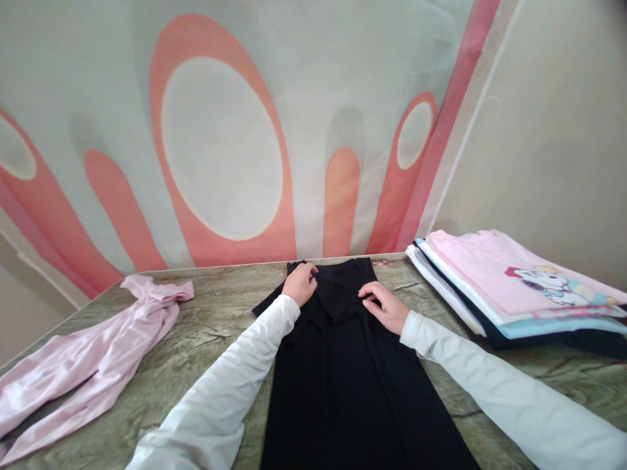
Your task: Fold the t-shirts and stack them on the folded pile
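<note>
A long black garment (343, 391) lies spread down the middle of the table, running from the far edge toward me. A folded-over part of it rests at its far end, and a black corner sticks out to the left. My left hand (300, 284) is at the upper left of the garment, fingers curled together on the cloth. On the right side, my right hand (386, 307) lies at the edge of the folded part. Its thumb and forefinger are apart, with the fingertips over the black cloth. Both forearms are in white sleeves.
To the left, pale pink trousers (108, 346) lie loosely on the wood-patterned table (210, 326). A stack of folded clothes stands at the right, topped by a pink shirt (484, 267) with a cartoon print. Behind the table is a printed backdrop (313, 117).
</note>
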Demonstrator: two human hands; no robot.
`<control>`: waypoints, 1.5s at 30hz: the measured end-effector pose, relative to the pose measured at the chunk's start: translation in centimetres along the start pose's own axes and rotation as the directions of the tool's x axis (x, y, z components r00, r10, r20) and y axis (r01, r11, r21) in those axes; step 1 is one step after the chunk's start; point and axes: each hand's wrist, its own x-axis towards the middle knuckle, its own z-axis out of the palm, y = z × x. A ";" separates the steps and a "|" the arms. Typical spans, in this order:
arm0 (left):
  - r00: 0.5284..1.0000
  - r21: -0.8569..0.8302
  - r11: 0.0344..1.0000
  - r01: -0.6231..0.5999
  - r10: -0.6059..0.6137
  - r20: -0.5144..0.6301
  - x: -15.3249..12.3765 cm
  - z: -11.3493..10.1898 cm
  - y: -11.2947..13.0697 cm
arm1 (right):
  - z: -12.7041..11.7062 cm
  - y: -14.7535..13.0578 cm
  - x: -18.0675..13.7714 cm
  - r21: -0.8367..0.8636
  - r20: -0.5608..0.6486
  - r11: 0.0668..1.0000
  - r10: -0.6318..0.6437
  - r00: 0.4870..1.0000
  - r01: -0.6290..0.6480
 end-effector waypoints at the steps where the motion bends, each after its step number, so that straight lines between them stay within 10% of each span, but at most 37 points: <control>1: 1.000 -0.006 1.000 -0.016 0.016 -0.022 -0.1 0.2 0.0 | 0.0 0.0 0.0 -0.007 -0.009 1.000 -0.001 1.000 0.001; 14: 0.990 0.086 0.988 -0.129 0.133 -0.046 -0.8 -1.2 2.0 | -0.3 -1.5 -0.3 -0.269 0.133 0.956 -0.088 0.987 0.121; 21: 0.811 -0.096 0.892 -0.441 0.442 0.383 -3.4 -3.1 7.0 | -0.4 -1.7 -0.2 -0.297 0.169 0.949 -0.053 0.984 0.102; 45: 0.814 0.136 0.872 -0.471 0.370 0.448 -5.4 -4.3 8.0 | -0.3 -0.6 -0.2 -0.201 0.145 0.974 -0.077 0.986 0.106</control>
